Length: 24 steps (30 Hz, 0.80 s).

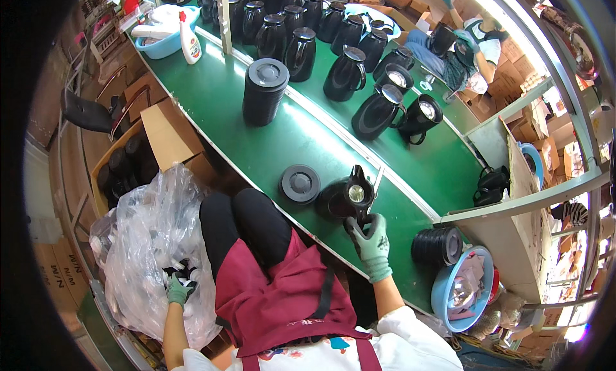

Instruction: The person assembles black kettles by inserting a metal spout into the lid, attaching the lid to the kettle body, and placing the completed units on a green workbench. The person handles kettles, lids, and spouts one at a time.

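Observation:
My right hand [372, 246], in a pale green glove, is closed around the handle of a black thermos jug [335, 201]. The jug has no lid on, and its shiny round mouth shows. It sits near the bench's front edge. Just left of it lies a round black disc-shaped piece [299, 184]. Low on the left, my gloved left hand [179, 290] is at a large clear plastic bag [144, 242]. Its fingers are closed on a small black-and-white piece [182, 272], whose kind I cannot make out.
Many black jugs [301, 53] stand across the green bench [218, 108]. A stack of black discs [265, 92] and a white spray bottle [189, 40] stand nearer. At right are another stack [436, 246] and a blue basin [443, 294]. A co-worker [475, 50] sits opposite.

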Motion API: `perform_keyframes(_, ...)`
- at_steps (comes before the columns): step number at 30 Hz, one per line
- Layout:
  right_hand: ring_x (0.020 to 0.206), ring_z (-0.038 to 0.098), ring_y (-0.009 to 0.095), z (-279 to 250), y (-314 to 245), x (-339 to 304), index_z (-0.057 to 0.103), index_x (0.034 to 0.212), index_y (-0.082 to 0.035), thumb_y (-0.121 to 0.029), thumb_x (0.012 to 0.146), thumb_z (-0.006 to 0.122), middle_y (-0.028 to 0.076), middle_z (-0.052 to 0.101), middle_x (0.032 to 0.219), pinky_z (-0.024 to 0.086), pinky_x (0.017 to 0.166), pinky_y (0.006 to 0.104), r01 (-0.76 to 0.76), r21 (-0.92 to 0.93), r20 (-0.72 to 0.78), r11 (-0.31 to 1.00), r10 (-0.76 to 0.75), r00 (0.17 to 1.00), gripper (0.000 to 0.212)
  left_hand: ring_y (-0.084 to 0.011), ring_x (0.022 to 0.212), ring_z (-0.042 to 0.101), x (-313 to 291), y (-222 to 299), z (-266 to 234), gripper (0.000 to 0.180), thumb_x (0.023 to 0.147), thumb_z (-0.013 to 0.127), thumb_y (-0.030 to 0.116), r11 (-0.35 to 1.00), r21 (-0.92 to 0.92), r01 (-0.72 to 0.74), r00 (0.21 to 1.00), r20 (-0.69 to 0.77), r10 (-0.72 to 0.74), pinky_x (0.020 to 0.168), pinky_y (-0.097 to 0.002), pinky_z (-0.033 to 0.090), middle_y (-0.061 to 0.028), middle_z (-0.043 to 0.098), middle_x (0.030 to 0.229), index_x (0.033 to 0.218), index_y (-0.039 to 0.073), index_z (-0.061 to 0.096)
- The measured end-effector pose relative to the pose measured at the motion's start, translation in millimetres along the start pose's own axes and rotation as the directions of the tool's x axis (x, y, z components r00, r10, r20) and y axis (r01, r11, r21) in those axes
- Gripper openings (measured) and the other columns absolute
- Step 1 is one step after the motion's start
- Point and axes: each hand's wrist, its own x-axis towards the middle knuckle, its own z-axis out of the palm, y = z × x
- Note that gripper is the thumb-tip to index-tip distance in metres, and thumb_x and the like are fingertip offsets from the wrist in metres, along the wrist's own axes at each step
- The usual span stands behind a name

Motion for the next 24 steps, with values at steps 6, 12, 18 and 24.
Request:
perform_keyframes(6,0.095,0.063,0.025,-27.6,-43.2,-35.0,0.056,0.128,-0.002,-0.010,0.078,0.088,0.014,0.058,0.119,0.054,0.085,0.0372,0.195,0.345,-0.178,0.918,-0.140,0.974,0.060,-0.0320,0.115,0.063,-60.7,185.3,-112.3,0.059,0.074,0.087,0.014,0.968,-0.201,-0.152,0.978,-0.174,0.117,0.105,-0.0436,0.048,-0.0170,0.063,0.123,0.128,0.005,0.066)
perform_keyframes(12,0.124,0.051,0.042,-15.5,-147.0,-37.4,0.043,0.157,-0.016,-0.037,0.079,0.082,0.018,0.042,0.152,0.047,0.105,0.0503,0.803,0.276,0.551,0.528,-0.772,0.318,0.089,-0.0162,0.111,0.065,-113.8,338.3,-117.2,0.043,0.091,0.077,0.006,0.289,-0.957,-0.008,0.744,0.188,0.642,0.099,-0.0316,0.053,-0.0071,0.068,0.120,0.132,0.001,0.064)
perform_keyframes(18,0.127,0.052,0.042,-50.3,-121.2,-3.6,0.052,0.149,-0.013,-0.037,0.071,0.089,0.021,0.050,0.144,0.047,0.107,0.0484,0.648,0.202,0.677,0.735,-0.583,0.450,0.090,-0.0128,0.110,0.063,-119.7,406.2,-99.1,0.037,0.102,0.069,0.019,0.353,-0.916,0.193,0.535,0.400,0.745,0.098,-0.0300,0.053,-0.0064,0.066,0.124,0.133,0.001,0.060)
perform_keyframes(24,0.116,0.064,0.023,-90.4,-75.3,68.8,0.046,0.150,-0.004,-0.005,0.074,0.088,0.013,0.060,0.124,0.056,0.096,0.0356,0.396,0.192,0.216,0.898,-0.432,0.876,0.088,-0.0315,0.130,0.054,-95.4,471.5,-39.9,0.091,0.086,0.083,0.036,0.366,-0.512,-0.777,0.534,-0.228,0.814,0.109,-0.0434,0.044,-0.0200,0.049,0.147,0.154,-0.001,0.037)
